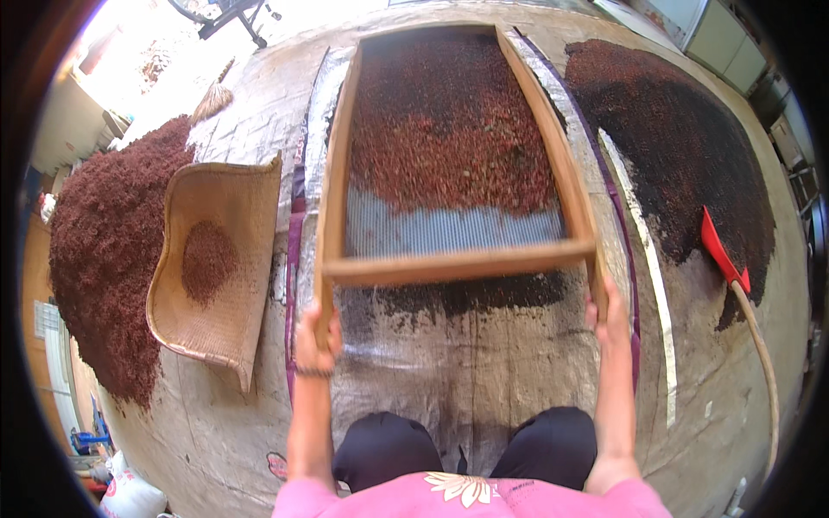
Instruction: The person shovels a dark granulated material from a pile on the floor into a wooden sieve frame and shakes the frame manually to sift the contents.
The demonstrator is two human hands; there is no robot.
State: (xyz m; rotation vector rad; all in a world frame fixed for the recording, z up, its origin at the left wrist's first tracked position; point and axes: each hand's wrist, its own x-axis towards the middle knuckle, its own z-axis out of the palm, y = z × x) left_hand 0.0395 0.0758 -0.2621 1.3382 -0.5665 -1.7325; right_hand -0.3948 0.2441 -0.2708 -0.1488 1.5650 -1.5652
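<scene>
A wooden-framed sieve (453,262) with a mesh bottom is held out in front of me, slightly blurred. My left hand (317,337) grips its left handle, and my right hand (607,311) grips the right one. Reddish-brown dried granular material (453,155) covers the far and middle mesh, while the near strip of mesh shows bare. Below the sieve, dark fine material (473,298) lies on a silvery woven sheet (466,362).
On the left, a woven bamboo winnowing basket (243,291) holds a small reddish heap beside a large reddish-brown pile (110,252). A straw broom (214,100) lies behind. At right are a dark pile (686,142) and a red-bladed tool (719,249) with a wooden handle.
</scene>
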